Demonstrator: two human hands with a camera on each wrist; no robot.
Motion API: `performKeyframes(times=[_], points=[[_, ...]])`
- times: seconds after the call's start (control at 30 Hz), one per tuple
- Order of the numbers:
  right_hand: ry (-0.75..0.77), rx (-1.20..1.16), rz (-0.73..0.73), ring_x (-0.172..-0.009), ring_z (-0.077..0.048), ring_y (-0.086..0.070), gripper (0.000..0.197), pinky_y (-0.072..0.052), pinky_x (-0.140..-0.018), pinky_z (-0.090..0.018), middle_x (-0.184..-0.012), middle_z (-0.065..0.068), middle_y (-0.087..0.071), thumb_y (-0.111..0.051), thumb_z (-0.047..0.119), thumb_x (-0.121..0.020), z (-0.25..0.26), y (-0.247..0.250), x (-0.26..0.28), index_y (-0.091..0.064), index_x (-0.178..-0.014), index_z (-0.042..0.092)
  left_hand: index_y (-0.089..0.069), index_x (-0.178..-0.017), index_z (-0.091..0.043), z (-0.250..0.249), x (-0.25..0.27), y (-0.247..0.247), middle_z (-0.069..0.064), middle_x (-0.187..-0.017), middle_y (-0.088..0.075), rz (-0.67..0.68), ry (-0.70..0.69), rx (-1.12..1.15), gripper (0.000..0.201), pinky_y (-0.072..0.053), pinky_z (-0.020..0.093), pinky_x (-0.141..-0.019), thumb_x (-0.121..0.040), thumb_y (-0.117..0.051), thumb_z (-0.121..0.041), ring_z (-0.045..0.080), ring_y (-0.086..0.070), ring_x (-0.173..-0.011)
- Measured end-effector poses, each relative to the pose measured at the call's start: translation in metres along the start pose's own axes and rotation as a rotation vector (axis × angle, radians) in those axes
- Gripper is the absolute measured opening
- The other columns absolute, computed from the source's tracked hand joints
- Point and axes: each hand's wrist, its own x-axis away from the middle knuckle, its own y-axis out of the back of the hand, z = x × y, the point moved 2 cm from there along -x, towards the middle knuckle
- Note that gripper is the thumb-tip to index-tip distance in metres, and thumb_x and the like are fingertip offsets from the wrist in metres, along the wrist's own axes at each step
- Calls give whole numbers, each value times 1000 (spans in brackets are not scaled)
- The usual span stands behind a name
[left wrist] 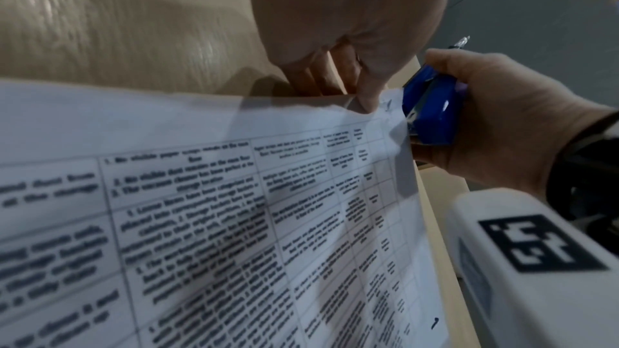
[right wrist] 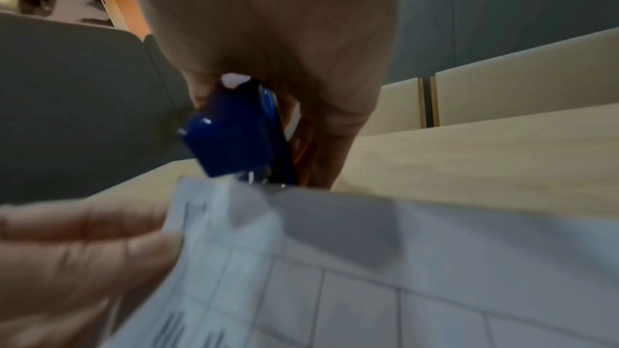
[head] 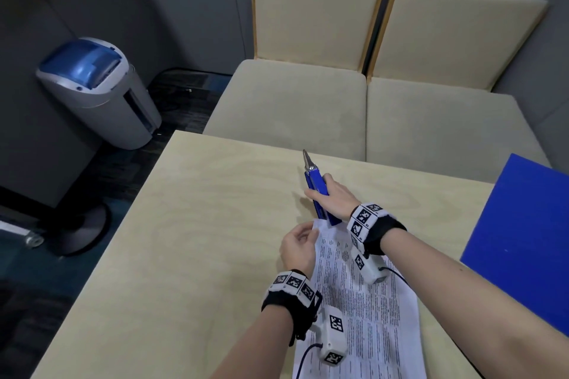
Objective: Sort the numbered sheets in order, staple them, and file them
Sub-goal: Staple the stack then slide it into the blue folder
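A stack of printed sheets (head: 366, 308) lies on the light wooden table (head: 191, 224), its far corner lifted. My left hand (head: 300, 243) pinches that top corner (left wrist: 368, 105). My right hand (head: 334, 197) grips a blue stapler (head: 318, 197) held upright, its metal tail pointing away, its mouth down at the sheets' corner (left wrist: 425, 113). In the right wrist view the stapler (right wrist: 234, 136) touches the paper's edge (right wrist: 234, 195). A small staple mark shows near the corner (left wrist: 386, 105). Whether the corner sits inside the stapler's mouth I cannot tell.
A blue folder (head: 523, 240) lies at the table's right edge. Two beige cushioned seats (head: 369, 108) stand beyond the far edge. A grey and blue shredder bin (head: 98, 92) stands on the floor at the left.
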Motion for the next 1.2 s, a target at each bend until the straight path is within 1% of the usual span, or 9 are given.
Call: performKeyframes(times=[0.1,0.2,0.3,0.43,0.53,0.63,0.73,0.93,1.2], points=[[-2,61,48,-85,-29,-58,46,-42,-75,-37,-94,-9,-60,-51,54,-87,4,3,1,-42,-103,11,-70,-98,-17,0,0,1,-7,-82,-68,-26,16,1,12,-45,13,-71,-87,-64,-15,0,-61,-73],[14,163,77,-77,-26,-55,42,-39,-67,-34,-87,-5,-56,-51,55,-86,4,-1,2,-37,-95,16,-70,-103,-10,-3,-1,-1,-1,-87,-70,-35,25,-5,17,-48,12,-72,-87,-65,-15,4,-63,-76],[-2,177,105,-72,-24,-54,41,-39,-64,-33,-86,-4,-56,-51,55,-85,1,-11,2,-36,-94,18,-70,-104,-11,-5,-1,-1,3,-91,-73,-41,38,-12,19,-53,26,-84,-87,-65,-17,13,-67,-82],[-123,-10,-5,-86,-28,-57,46,-40,-71,-34,-94,-7,-59,-47,56,-87,1,-14,-1,-41,-104,14,-63,-86,-24,-2,0,4,-9,-71,-69,-82,88,-48,4,-43,12,-62,-84,-66,-23,1,-60,-62],[-185,-73,-47,-97,-31,-59,57,-42,-79,-35,-102,-10,-61,-44,63,-86,2,-18,-5,-43,-113,12,-61,-82,-24,0,0,7,-8,-68,-68,-67,104,-17,7,-41,20,-62,-84,-67,-22,-5,-57,-53],[-189,-77,-83,-92,-30,-59,58,-42,-75,-34,-98,-9,-61,-42,64,-86,3,-28,-7,-46,-110,11,-65,-84,-17,-2,-2,6,-7,-69,-65,-71,105,18,4,-42,12,-59,-84,-68,-17,0,-58,-60],[-191,-106,-122,-87,-30,-58,55,-43,-74,-34,-93,-7,-60,-42,63,-86,4,-36,-7,-49,-104,12,-67,-87,-13,-1,-4,6,-5,-69,-64,-89,138,45,6,-44,21,-64,-82,-70,-14,5,-57,-63],[-184,-118,-173,-89,-30,-55,52,-38,-72,-33,-93,-7,-59,-41,61,-87,4,-38,-10,-52,-102,12,-68,-88,-12,0,-6,9,0,-71,-69,-67,180,70,11,-47,23,-68,-78,-73,-15,10,-61,-64],[-150,-95,-195,-83,-30,-54,49,-41,-73,-34,-95,-8,-62,-41,60,-88,4,-40,-10,-52,-98,13,-70,-80,-20,3,-8,11,-4,-73,-72,-51,208,61,8,-52,35,-80,-75,-76,-21,14,-65,-69]])
